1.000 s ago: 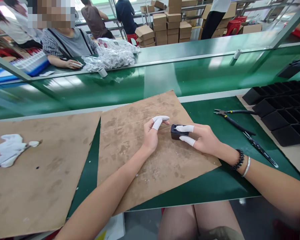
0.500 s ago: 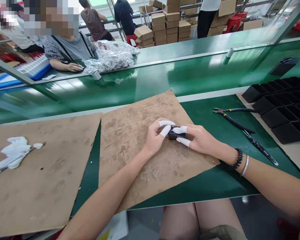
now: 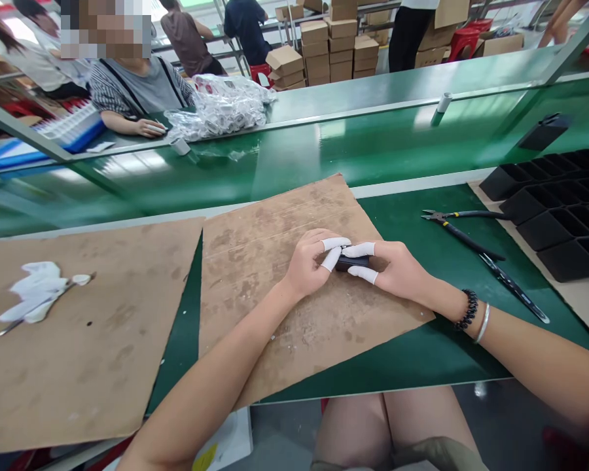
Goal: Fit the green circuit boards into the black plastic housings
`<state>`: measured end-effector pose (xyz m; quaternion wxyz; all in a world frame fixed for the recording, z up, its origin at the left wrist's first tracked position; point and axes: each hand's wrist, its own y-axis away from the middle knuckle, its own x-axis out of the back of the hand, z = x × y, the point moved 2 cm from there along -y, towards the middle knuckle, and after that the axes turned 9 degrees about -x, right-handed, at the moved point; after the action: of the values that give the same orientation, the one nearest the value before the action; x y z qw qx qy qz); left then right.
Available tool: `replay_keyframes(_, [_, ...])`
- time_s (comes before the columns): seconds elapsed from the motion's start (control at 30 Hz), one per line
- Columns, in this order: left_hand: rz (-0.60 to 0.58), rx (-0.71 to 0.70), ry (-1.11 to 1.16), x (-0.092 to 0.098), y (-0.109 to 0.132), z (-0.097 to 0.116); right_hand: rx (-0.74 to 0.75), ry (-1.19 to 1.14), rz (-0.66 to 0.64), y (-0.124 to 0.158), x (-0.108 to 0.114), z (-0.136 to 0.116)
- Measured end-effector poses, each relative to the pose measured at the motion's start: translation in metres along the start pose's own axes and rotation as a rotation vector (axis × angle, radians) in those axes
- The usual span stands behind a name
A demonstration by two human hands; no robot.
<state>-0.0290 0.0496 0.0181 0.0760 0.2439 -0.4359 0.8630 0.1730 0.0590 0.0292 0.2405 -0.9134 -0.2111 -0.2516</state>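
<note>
A small black block-shaped part (image 3: 351, 262) lies on a stained brown cardboard sheet (image 3: 294, 327) in the middle of the green bench. Both hands pinch it from opposite sides. My left hand (image 3: 311, 265) closes on its left end with thumb and forefinger in white finger cots. My right hand (image 3: 390, 269) grips its right end, also with white cots on thumb and forefinger; a black bead bracelet and a silver bangle circle that wrist. Most of the part is hidden by the fingers.
Black-handled cutters (image 3: 464, 239) lie on the green mat to the right, beside black compartment trays (image 3: 559, 216). A second cardboard sheet (image 3: 78, 340) at left carries a white cloth (image 3: 34, 294). Beyond the conveyor (image 3: 324, 150), a seated person's hand (image 3: 147, 127) rests near a pile of clear bags (image 3: 223, 104).
My left hand, earlier apart from the black part, has moved right and closed on it. My right hand has kept hold of it throughout.
</note>
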Motion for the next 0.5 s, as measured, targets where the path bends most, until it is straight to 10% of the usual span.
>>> replay_keyframes(0.17, [-0.064, 0.063, 0.055, -0.002, 0.001, -0.003, -0.079, -0.119, -0.043, -0.004, 0.005, -0.005])
replay_keyframes(0.5, [-0.224, -0.251, -0.218, 0.007, -0.004, 0.006, 0.075, -0.048, 0.012, 0.005, -0.001, -0.001])
